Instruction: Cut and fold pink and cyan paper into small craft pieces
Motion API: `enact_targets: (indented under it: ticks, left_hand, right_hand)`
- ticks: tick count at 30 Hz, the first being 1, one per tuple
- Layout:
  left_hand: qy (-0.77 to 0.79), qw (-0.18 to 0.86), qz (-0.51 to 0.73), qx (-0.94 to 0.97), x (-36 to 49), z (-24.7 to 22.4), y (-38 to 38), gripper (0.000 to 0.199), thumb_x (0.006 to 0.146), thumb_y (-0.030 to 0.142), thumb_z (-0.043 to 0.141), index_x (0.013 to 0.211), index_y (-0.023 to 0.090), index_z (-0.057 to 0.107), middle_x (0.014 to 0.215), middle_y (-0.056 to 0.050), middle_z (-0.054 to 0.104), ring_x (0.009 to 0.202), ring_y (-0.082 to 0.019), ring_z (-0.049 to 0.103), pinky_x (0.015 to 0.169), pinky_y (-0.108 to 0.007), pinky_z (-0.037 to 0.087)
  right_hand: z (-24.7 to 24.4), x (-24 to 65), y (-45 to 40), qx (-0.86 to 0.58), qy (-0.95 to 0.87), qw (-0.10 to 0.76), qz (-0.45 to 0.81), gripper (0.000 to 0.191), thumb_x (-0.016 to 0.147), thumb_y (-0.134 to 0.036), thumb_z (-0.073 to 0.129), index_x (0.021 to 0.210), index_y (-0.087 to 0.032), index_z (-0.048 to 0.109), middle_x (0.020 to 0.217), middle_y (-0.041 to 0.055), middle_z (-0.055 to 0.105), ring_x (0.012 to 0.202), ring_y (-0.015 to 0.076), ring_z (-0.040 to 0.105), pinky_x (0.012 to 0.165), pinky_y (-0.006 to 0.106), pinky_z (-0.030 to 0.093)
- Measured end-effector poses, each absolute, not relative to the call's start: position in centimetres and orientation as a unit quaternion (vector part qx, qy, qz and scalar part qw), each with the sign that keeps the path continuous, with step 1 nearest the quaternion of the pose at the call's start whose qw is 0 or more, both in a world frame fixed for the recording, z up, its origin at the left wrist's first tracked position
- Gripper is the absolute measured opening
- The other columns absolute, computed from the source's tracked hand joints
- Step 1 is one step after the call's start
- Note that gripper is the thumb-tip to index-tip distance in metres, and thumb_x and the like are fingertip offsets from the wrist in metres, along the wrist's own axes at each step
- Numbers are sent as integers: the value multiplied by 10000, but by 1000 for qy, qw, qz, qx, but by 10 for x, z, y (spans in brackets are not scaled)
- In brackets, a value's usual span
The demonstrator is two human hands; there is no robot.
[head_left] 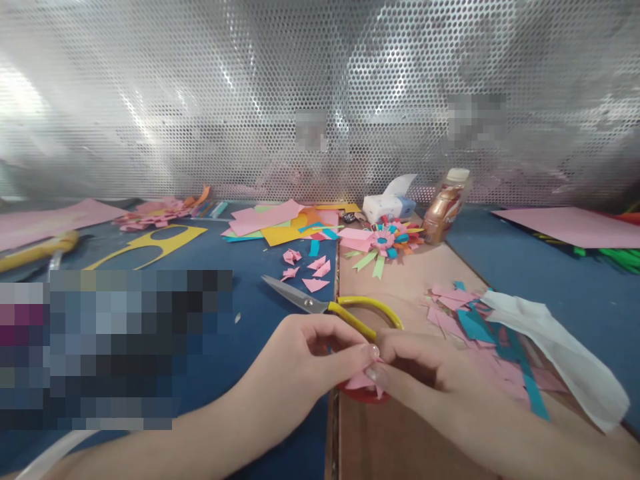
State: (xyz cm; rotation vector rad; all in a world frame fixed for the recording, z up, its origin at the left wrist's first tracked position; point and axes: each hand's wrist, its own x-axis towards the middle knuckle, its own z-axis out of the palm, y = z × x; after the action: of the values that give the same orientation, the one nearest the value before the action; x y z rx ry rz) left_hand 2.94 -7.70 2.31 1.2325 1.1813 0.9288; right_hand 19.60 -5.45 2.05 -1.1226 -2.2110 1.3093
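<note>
- the left hand (317, 357) and the right hand (425, 377) come together above the table (380, 440), with fingertips almost meeting.
- the grip of both hands is narrow – they pinch between them one small pink paper piece (357, 381), which is partly hidden by the fingers.
- a red round thing (367, 399) shows just below this piece; i cannot tell if it touches.
- the scissors (310, 305) with yellow handles lie just beyond the hands, the blades pointing to the left and away.
- near the blades lie several small folded pink pieces (316, 285).
- to the right are pink and blue paper scraps (445, 321), and beside them a crumpled white tissue (555, 350).
- farther away stands a bottle (443, 212), slightly tilted in view – near it are a tissue pack (385, 208) and a colourful paper flower (383, 241).
</note>
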Motion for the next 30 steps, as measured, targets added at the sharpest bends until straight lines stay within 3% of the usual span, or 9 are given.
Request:
enact_targets:
  ticks: [4,9,13,17,20,30]
  left_hand:
    - [480,587,396,518,32,23,-76,147,698,275,603,621,149,600,563,31,570,519,-61,461,462,-144,325]
    - [460,606,386,522,32,23,-74,245,794,331,470,674,136,560,557,22,538,449,-51,408,443,-164,334]
    - [439,629,385,513,32,22,-74,168,756,299,542,737,132,554,642,8,558,528,-66,462,466,-165,371]
    - [398,644,417,503,32,17,-74,162,696,212,628,814,148,536,793,-1,598,736,-99,550,653,-197,442]
    - [393,623,435,518,32,14,-74,153,705,219,624,801,152,525,803,6,599,761,-95,558,748,-227,439]
    - [424,556,433,569,31,14,-74,98,762,239,541,791,145,548,758,-9,595,706,-103,555,652,-211,449]
  right_hand:
    - [21,198,-56,-401,-790,180,428,274,835,-360,413,640,-182,486,641,-37,512,600,74,436,517,182,323]
    - [24,199,-52,-367,-755,207,503,223,834,-317,442,692,-178,543,741,-23,587,712,80,517,635,175,386]
    - [23,198,-50,-373,-718,249,532,191,797,-243,514,618,-180,537,638,-47,534,637,54,494,588,134,383]
    - [23,194,-52,-387,-694,285,536,216,807,-276,494,621,-187,559,621,-43,505,605,49,468,573,124,386]
    - [23,191,-54,-408,-700,282,514,256,824,-350,445,661,-190,560,641,-27,514,611,66,466,568,147,396]
    - [19,194,-52,-422,-728,268,470,211,794,-365,474,691,-194,543,688,-24,554,625,72,494,560,162,397]
